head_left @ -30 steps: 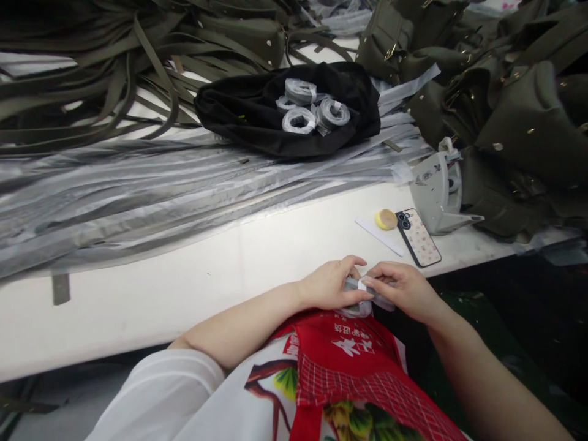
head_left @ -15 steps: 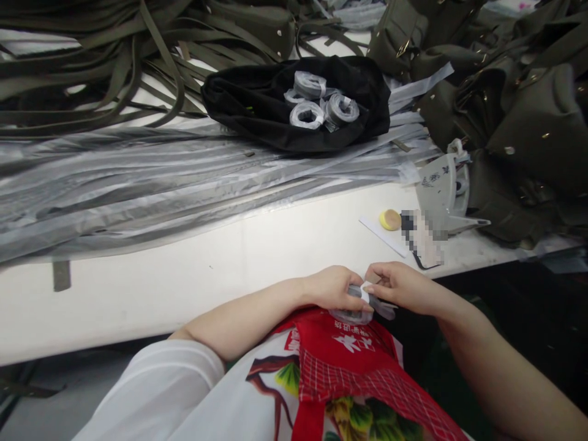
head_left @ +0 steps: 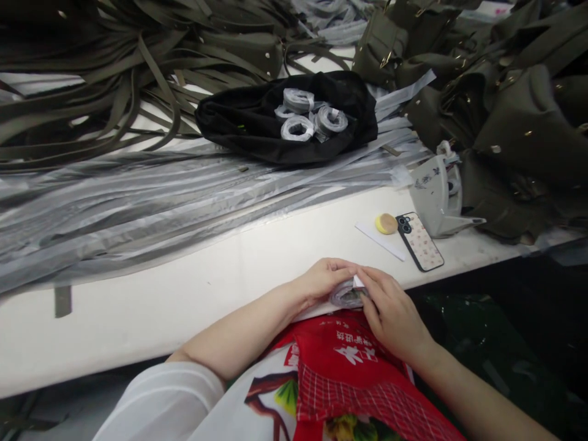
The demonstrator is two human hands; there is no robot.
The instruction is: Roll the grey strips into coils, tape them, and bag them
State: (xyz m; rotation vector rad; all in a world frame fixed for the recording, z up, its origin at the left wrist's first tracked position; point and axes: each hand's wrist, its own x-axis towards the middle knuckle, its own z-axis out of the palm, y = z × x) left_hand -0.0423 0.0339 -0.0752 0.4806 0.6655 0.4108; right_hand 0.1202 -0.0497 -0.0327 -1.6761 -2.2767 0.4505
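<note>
Both bare hands on one small round coil of dark strap in clear plastic (head_left: 345,296), well apart from the black cloth sack (head_left: 248,122), on the wearer's side of it, at the near edge of the white tabletop (head_left: 239,263) and just above the red printed apron (head_left: 337,334). Left hand (head_left: 324,278) grasps it from the left, thumb side over the top; right hand (head_left: 389,306) has thumb and fingers closed on its right side, by the small white paper band (head_left: 358,282). Can't tell whether the band end is stuck down, or whether the coil touches table or apron. Main risk, my read: coil springs loose if either hand eases off while the band is unsecured; strap is rolled tight and plastic is slick. Second: band goes on skewed or creased, since fingers cover most of it. Third: coil drops past the table edge if the grip slips, as it sits right at that edge. Minor: right elbow or sleeve swing could knock the patterned phone (head_left: 423,248) or yellow tape roll (head_left: 386,223), both nearer the wearer and to the right of the sack.
</note>
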